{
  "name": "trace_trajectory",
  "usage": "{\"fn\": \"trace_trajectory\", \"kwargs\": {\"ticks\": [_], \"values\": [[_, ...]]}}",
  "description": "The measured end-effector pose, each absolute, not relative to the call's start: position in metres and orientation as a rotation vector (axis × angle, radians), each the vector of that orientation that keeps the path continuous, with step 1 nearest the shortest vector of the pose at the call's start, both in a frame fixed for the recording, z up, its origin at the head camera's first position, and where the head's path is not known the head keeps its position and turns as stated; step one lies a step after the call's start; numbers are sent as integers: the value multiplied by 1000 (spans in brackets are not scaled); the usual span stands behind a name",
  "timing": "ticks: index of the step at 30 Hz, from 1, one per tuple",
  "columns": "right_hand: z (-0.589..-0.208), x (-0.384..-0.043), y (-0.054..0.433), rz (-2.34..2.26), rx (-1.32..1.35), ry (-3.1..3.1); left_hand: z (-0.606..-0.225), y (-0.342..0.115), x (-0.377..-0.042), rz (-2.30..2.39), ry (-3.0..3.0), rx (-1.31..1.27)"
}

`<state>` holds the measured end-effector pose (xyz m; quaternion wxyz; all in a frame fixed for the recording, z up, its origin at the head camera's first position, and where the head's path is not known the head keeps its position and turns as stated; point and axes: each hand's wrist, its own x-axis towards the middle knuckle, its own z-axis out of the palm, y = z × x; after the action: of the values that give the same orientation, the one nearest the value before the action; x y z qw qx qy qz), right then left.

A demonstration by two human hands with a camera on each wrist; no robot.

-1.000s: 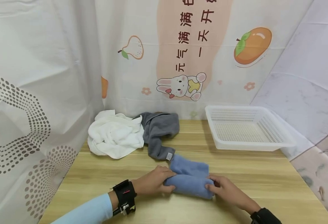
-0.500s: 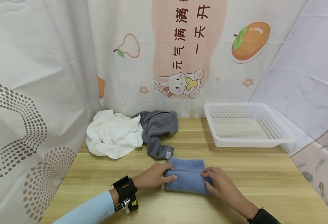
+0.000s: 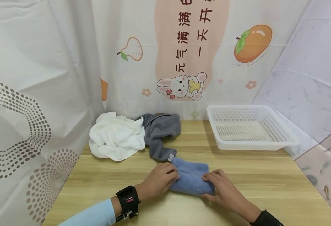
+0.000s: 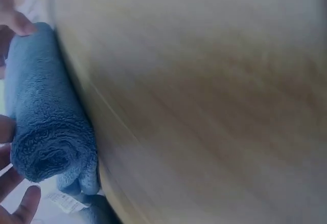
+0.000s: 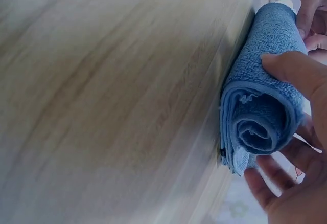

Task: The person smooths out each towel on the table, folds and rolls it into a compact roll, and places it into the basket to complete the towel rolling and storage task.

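A blue towel (image 3: 192, 183), part rolled, lies on the table with a flat strip beyond the roll. The left hand (image 3: 158, 180) holds the roll's left end, its fingers bent over the top. At the opposite end the right hand (image 3: 220, 190) grips the roll; in the right wrist view its thumb (image 5: 286, 65) lies along the side and its fingers curve past the spiral end. The left wrist view shows the roll (image 4: 48, 101) end-on, with left fingertips right at it. A grey towel (image 3: 162, 128) with a white tag almost meets the blue strip's far corner.
A crumpled white towel (image 3: 117, 136) lies at the back left beside the grey one. At the back right stands a white perforated plastic basket (image 3: 247, 146). Printed curtains (image 3: 140, 78) rise behind the wooden table (image 3: 256, 175) and along its sides.
The left fingers have shifted from a spread pose to a bent one over the roll's end. The right hand has moved slightly leftward since one second ago, and the roll lies at a slightly different angle.
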<state>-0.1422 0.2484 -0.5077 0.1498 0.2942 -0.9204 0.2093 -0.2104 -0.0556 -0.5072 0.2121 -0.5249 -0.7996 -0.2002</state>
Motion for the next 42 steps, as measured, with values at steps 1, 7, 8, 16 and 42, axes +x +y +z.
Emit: {"fn": "trace_trajectory", "kwargs": {"ticks": [1, 7, 8, 16, 42], "values": [[-508, -143, 249, 616, 849, -2660, -507, -56, -210, -524, -2188, -1463], [-508, -148, 253, 759, 853, -2750, -508, -64, -210, -376, -2239, -1539], [-508, -149, 254, 798, 849, -2767, -508, -65, -210, -350, -2267, -1552], [-504, -162, 257, 1283, 710, -2920, -513, -68, -222, -416, -2430, -1543], [-500, -164, 226, 590, 652, -2643, -499, -63, -242, -698, -2834, -1341]]}}
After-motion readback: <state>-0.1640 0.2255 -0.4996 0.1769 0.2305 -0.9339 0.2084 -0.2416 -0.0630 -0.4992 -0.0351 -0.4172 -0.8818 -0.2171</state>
